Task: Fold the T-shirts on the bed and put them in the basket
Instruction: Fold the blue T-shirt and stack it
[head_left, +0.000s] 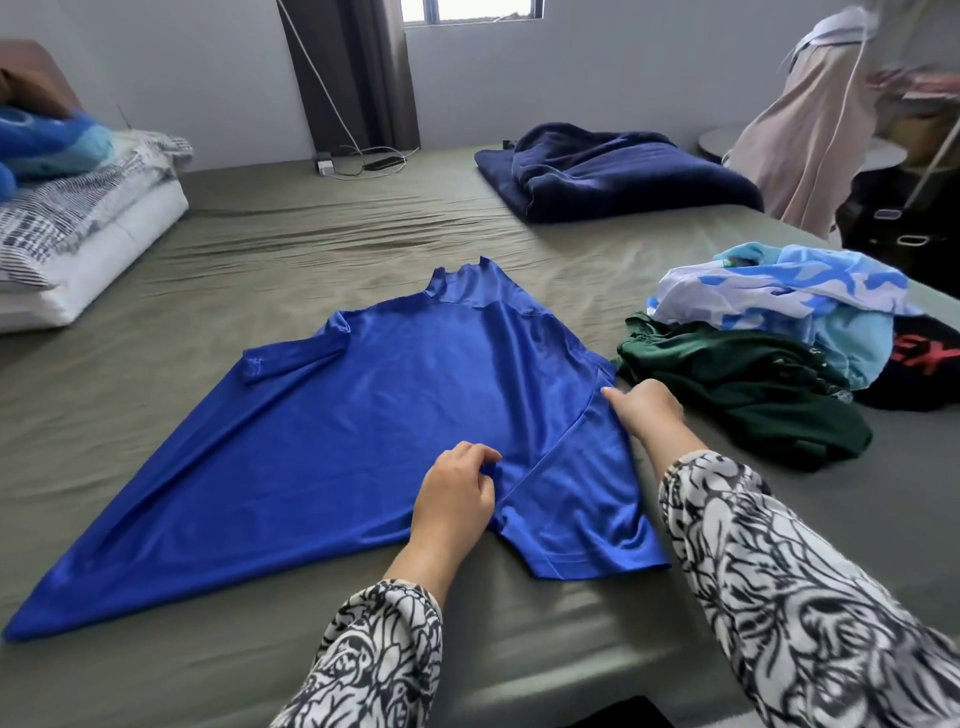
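**First shirt spread out, fold just starting**

Far left edge of the bed (260, 249): striped pillows (78, 218) with a blue plush thing (47, 140) on top, not part of the job.

Middle, toward the near edge: blue T-shirt (363, 415) lying flat, collar pointing to the far side, hem toward the near left corner. Its left sleeve is already turned in over the body; the right sleeve lies out flat by my wrists. My left hand (457, 499) has fingers curled, pinching a bit of fabric near the armpit seam. My right hand (644, 410) sits at the shirt's right shoulder edge, thumb out on the cloth, other fingers curled; looks like it grips the edge, though the grip itself is partly hidden.

Right of that, by the right edge: pile of unfolded shirts (779, 332), dark green, light blue patterned, black with red letters, touching each other. Far right corner: navy blanket (613, 171).

Progress, my call: early. One shirt partway folded, the pile untouched, nothing folded and stacked. No basket visible, so can't say where it goes.
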